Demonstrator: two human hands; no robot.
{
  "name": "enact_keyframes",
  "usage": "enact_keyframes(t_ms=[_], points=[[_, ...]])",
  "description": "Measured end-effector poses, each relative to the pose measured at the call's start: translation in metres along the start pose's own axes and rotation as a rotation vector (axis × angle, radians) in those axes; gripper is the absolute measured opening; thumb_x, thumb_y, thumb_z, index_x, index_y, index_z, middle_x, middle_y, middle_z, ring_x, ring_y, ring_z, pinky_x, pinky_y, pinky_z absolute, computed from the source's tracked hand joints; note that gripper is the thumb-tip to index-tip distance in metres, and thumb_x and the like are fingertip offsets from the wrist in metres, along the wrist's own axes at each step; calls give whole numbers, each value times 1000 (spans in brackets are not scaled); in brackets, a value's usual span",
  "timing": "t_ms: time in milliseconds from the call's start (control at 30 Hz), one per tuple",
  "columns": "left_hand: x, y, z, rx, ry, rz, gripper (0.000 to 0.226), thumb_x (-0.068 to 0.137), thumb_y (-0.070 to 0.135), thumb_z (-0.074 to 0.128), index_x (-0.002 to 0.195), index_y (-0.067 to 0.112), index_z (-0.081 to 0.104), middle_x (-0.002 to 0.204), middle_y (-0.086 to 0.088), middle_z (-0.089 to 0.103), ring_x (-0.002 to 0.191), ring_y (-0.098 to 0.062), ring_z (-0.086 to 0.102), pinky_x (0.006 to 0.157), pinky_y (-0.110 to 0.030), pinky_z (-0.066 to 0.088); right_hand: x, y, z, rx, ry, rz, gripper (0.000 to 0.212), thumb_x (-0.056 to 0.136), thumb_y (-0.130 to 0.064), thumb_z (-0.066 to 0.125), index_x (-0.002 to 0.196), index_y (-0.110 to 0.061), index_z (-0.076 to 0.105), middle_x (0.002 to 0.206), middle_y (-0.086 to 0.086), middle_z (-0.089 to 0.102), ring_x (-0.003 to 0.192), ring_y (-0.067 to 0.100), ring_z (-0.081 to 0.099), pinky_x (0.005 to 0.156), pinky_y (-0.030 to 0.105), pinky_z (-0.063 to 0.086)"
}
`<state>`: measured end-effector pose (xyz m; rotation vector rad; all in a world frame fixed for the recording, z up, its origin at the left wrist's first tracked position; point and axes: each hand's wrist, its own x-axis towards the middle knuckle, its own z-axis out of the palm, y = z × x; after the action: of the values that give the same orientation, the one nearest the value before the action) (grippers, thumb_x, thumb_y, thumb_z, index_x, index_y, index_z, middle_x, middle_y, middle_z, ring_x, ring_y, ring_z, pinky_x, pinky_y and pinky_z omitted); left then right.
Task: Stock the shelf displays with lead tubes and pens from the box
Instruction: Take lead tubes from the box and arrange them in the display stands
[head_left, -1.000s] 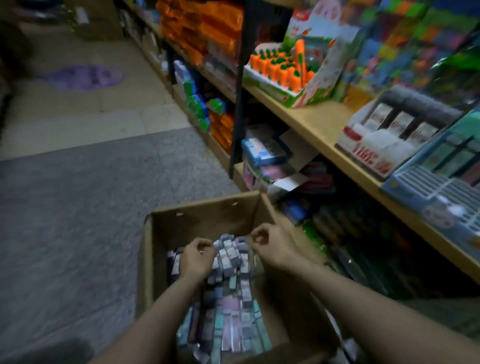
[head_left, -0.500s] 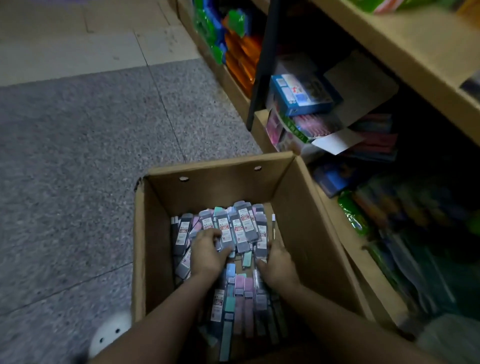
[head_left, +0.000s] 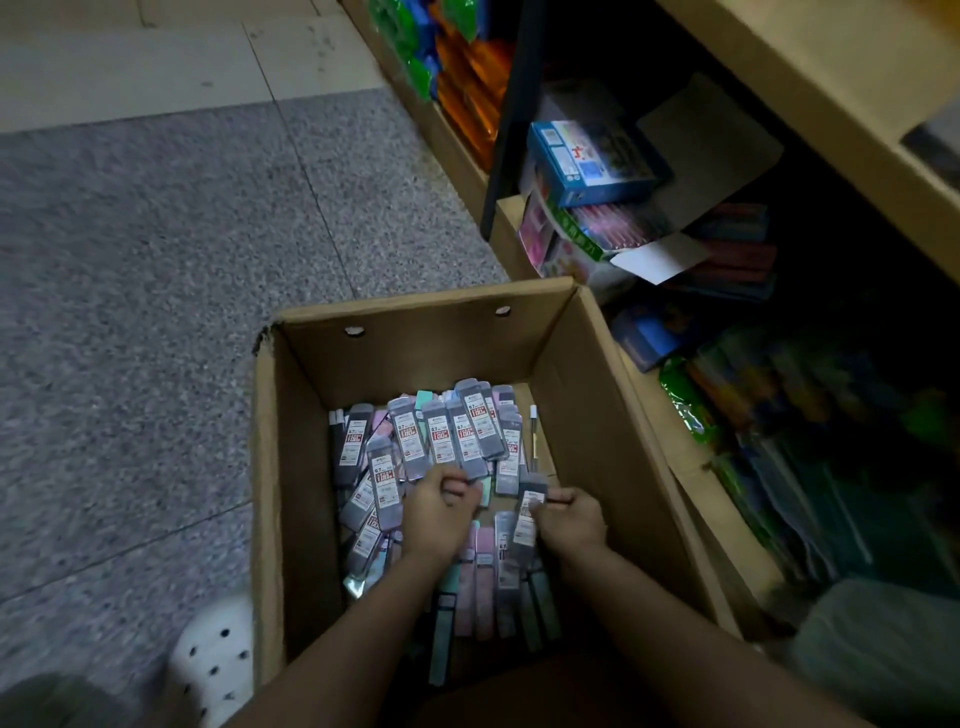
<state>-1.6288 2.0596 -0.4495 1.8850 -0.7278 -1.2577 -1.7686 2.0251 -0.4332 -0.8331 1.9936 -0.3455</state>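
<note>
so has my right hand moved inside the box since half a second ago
Yes. The right hand has shifted toward the right wall of the cardboard box, away from the left hand, and now pinches a lead tube.

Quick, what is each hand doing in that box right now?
Left hand: curled round a fan of lead tubes.
Right hand: pinching one lead tube.
</note>
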Motion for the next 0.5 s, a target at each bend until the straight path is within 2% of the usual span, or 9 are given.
enact_keyframes(t_ms=[33,67,133,200,267,300,400,433,500], points=[[-4,0,4,-127,-92,-88,10,88,7,68,96,2,63,80,-6,62,75,-18,58,73,-24,50,-6,-1,-1,113,-54,10,18,84,-8,72,99,-8,63,103,14,70,96,29,67,86,35,56],[-9,0,6,-162,-183,-125,10,91,13,66,95,5,66,84,-8,68,79,-21,64,78,-28,53,-13,-3,-1,207,-129,9,19,84,-6,73,101,-6,62,97,14,70,85,27,68,73,33,59],[-18,3,5,-140,-303,-120,17,97,28,58,95,17,71,93,-4,75,86,-14,70,80,-26,54,-26,-9,0,292,-285,-13,21,85,-5,73,102,-5,61,86,11,68,61,14,65,47,21,52],[-23,7,1,-222,-314,-135,21,101,29,51,102,18,69,96,-4,75,85,-13,70,81,-30,54,-32,-16,0,301,-373,-56,18,87,-6,71,104,-4,64,82,11,68,49,8,62,44,18,47],[-23,10,-5,-344,-278,-190,23,102,26,47,110,13,64,99,-12,73,84,-24,68,82,-40,53,-32,-19,-1,277,-404,-110,18,92,-9,64,108,-1,67,83,11,69,61,14,65,53,24,51],[-22,12,-10,-375,-243,-208,24,103,26,45,111,10,61,100,-16,70,83,-27,66,79,-42,53,-30,-18,-3,169,-364,-164,20,94,-11,62,109,0,69,86,10,69,71,18,64,60,26,52],[-19,14,-20,-349,-117,-196,25,105,23,40,103,2,54,95,-17,64,71,-22,58,61,-33,48,-19,-7,-15,-420,-162,-363,19,92,-16,62,110,-12,68,104,4,68,97,18,63,76,23,50],[-18,13,-21,-312,-91,-187,24,105,22,38,103,3,52,91,-16,61,66,-19,54,56,-29,45,-15,0,-16,-551,-179,-364,25,89,-17,65,114,-14,64,112,4,66,105,19,62,84,26,50],[-18,11,-18,-279,-88,-199,25,106,22,36,105,2,52,88,-16,59,64,-18,50,55,-29,41,-11,15,-12,-686,-275,-297,50,82,-21,75,126,-17,50,122,5,59,115,24,58,95,35,51]])
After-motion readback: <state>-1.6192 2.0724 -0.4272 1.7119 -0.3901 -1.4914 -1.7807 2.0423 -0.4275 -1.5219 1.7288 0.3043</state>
